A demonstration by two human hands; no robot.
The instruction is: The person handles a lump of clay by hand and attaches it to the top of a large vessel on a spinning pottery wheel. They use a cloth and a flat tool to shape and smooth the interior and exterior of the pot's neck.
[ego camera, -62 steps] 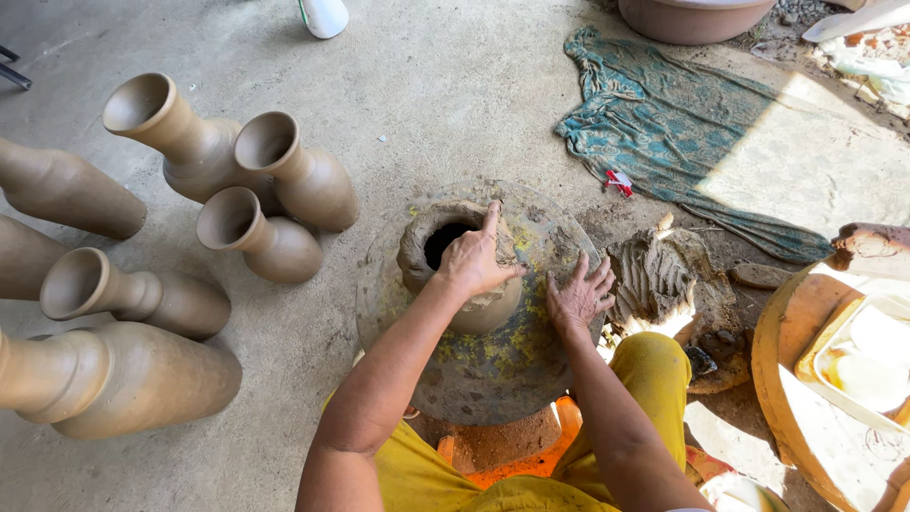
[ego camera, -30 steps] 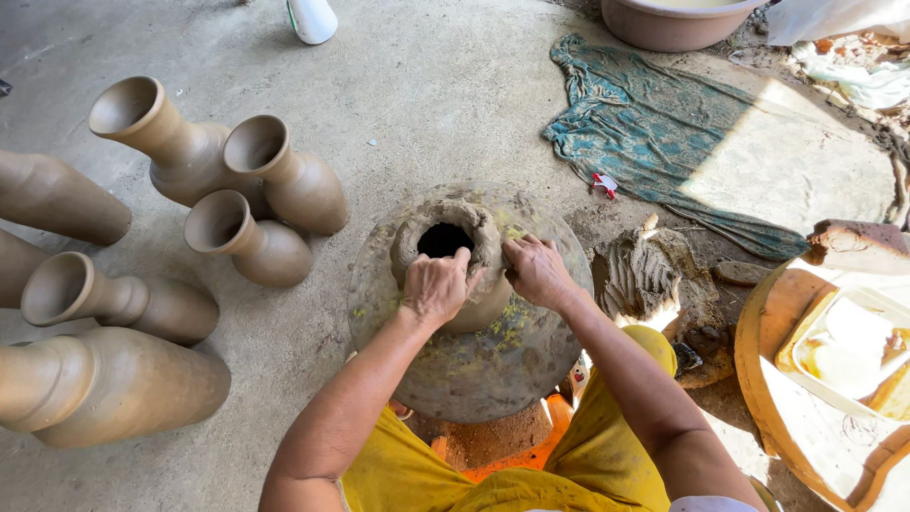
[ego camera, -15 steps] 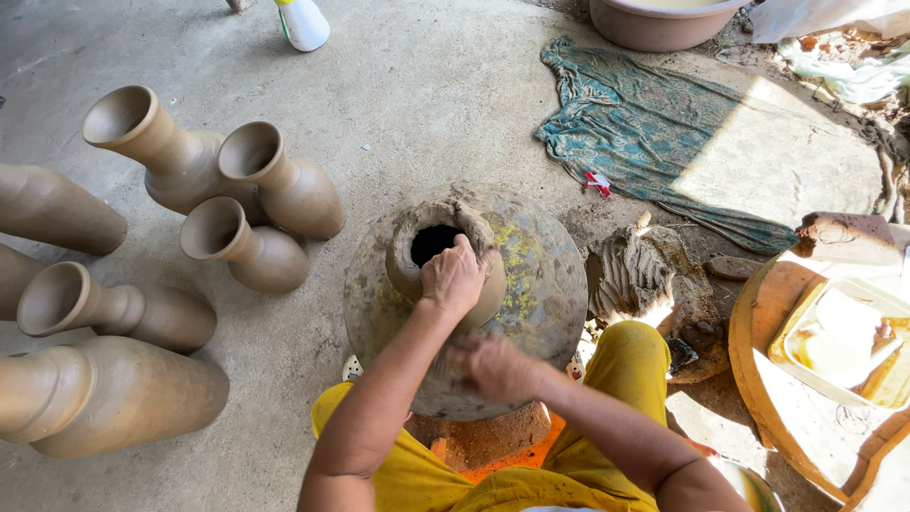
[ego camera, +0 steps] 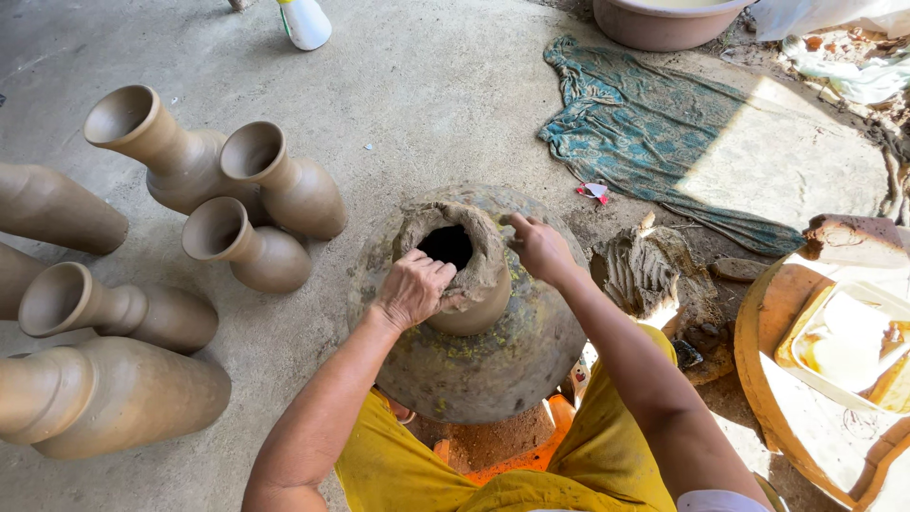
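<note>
Pot: your large round clay pot [ego camera: 474,351] sits just ahead of your knees, its rough wet clay neck [ego camera: 464,261] rising from the top with a dark opening.
Edges: the neck's rim is ragged and uneven; the pot's rounded shoulder falls away on every side.
Open room: bare concrete floor [ego camera: 427,104] lies beyond the pot; left of the pot, finished clay vases [ego camera: 256,218] crowd close; right of it, a lump of raw clay [ego camera: 654,275], then a wooden tray [ego camera: 768,322].
Left hand: your left hand [ego camera: 412,289] curls over the neck's near rim, fingers bent, pressing the clay.
Right hand: your right hand [ego camera: 538,248] touches the neck's right rim, fingers loosely bent, gripping nothing.
Beyond: a teal cloth [ego camera: 645,133] lies past the pot, to its right.
</note>
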